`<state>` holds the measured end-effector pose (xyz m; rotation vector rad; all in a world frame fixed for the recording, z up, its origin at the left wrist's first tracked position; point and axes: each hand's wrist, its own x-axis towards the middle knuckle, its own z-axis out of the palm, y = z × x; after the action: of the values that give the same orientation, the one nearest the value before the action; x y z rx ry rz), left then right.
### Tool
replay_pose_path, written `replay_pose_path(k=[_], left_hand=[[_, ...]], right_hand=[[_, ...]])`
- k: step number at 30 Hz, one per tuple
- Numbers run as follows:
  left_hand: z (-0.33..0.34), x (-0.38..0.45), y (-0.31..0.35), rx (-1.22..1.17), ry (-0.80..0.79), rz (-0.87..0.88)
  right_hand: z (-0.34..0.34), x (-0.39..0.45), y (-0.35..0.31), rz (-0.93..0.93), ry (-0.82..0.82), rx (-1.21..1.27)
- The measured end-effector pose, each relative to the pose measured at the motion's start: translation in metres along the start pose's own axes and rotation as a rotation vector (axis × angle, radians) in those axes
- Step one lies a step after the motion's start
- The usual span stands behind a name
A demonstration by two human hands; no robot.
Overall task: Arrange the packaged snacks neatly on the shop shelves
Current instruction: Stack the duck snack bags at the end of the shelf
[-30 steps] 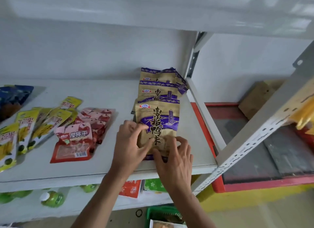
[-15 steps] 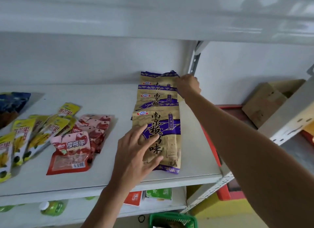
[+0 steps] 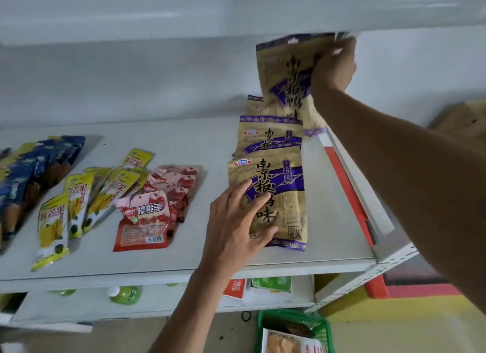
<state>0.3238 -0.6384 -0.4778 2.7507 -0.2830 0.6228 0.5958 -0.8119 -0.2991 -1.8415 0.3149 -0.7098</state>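
A row of gold-and-purple snack packets lies overlapping on the right part of the white shelf [image 3: 184, 255]. My left hand [image 3: 236, 221] rests with spread, fairly straight fingers on the front packet [image 3: 284, 194]. My right hand [image 3: 332, 66] grips the top edge of another gold-and-purple packet [image 3: 284, 76] and holds it upright above the back of the row, just under the shelf above. Behind the front one lies a second flat packet [image 3: 268, 137].
Red cherry packets [image 3: 155, 208], yellow mango packets [image 3: 76, 202] and blue packets [image 3: 31, 173] lie to the left on the same shelf. A green basket [image 3: 294, 331] with goods stands on the floor below. The shelf's right upright [image 3: 368, 273] borders the row.
My right hand has lifted a packet from the back of the row up to stand on end. My left hand has stayed on the front packet.
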Motion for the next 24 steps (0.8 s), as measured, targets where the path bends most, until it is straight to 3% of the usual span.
replay_pose_path(k=[4, 6, 10, 13, 15, 18, 21, 23, 24], left_hand=[[0.003, 0.001, -0.002, 0.008, 0.003, 0.019], [0.003, 0.003, -0.001, 0.032, -0.018, 0.032], [0.002, 0.002, 0.005, -0.007, -0.057, 0.018], [-0.014, -0.003, 0.015, -0.122, 0.128, 0.033], [-0.035, -0.026, 0.035, -0.413, 0.134, -0.211], [-0.066, -0.079, 0.074, -0.749, -0.032, -0.518], [-0.116, -0.089, 0.113, -1.346, -0.276, -0.890], [-0.143, -0.081, 0.128, -1.512, -0.352, -0.933], [-0.157, -0.079, 0.134, -1.487, -0.346, -0.915]], right_hand=[[-0.020, 0.007, -0.036, 0.019, 0.043, 0.127], [-0.036, -0.012, -0.044, 0.028, -0.003, 0.242], [-0.083, -0.077, -0.027, -0.022, 0.071, 0.459], [-0.124, -0.129, 0.009, 0.159, -0.034, 0.428], [-0.166, -0.176, 0.025, 0.330, -0.136, 0.334], [-0.229, -0.238, 0.047, 0.490, -0.228, 0.188], [-0.261, -0.270, 0.039, 0.422, -0.292, 0.073], [-0.270, -0.283, 0.021, 0.334, -0.311, 0.038], [-0.274, -0.289, 0.013, 0.310, -0.314, 0.058]])
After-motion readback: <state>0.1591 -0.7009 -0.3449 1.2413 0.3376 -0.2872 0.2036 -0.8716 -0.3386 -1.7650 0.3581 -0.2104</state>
